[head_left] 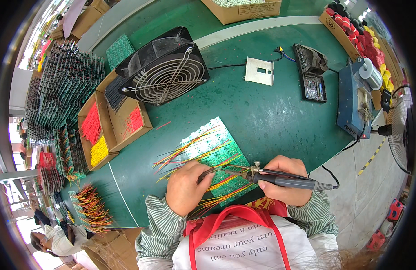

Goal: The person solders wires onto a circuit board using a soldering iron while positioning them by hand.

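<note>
Your left hand [185, 191], at the lower centre of the frame, has its fingers pinched around a slim dark tool [206, 174] whose kind I cannot tell. Your right hand [286, 173], to the right of it, grasps a soldering iron [295, 182] with its tip pointing left, over the green circuit board [214, 128]. That board lies askew at the centre of the frame, with red, yellow and black wires [183, 150] across it. A black fan [167, 83] stands at the upper left of centre, beside a cardboard box [114, 131] holding red and yellow strands
</note>
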`<action>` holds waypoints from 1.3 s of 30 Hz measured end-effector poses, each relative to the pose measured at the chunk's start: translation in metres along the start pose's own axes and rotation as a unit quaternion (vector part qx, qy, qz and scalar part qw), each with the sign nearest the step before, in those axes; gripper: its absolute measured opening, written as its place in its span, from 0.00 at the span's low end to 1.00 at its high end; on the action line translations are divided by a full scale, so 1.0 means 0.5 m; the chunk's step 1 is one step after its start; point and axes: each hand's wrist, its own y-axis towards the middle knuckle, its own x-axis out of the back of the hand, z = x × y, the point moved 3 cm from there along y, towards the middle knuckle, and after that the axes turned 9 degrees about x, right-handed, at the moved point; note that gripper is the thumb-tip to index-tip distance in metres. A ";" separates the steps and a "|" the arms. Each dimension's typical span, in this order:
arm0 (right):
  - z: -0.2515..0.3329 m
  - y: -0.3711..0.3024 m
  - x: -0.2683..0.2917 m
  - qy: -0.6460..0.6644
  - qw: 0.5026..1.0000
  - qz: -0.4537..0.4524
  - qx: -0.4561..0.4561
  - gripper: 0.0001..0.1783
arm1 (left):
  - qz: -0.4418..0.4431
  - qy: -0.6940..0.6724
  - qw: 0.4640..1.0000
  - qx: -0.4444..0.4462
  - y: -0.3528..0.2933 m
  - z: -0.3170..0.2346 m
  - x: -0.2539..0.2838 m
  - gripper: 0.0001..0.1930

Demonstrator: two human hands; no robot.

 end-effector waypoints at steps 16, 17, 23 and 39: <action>0.012 -0.009 0.037 -0.029 0.999 -0.027 -0.017 0.09 | -0.038 0.037 0.998 -0.034 0.007 -0.037 -0.016 0.06; 0.010 -0.009 0.037 -0.034 0.999 -0.030 -0.015 0.09 | -0.037 0.037 0.998 -0.035 0.011 -0.036 -0.019 0.06; 0.004 -0.006 0.034 -0.026 0.999 -0.024 -0.018 0.09 | -0.029 0.020 0.999 -0.030 0.020 -0.031 -0.025 0.07; 0.005 -0.016 0.057 -0.034 0.998 -0.041 -0.020 0.10 | -0.045 0.027 0.998 -0.038 0.018 -0.027 0.009 0.06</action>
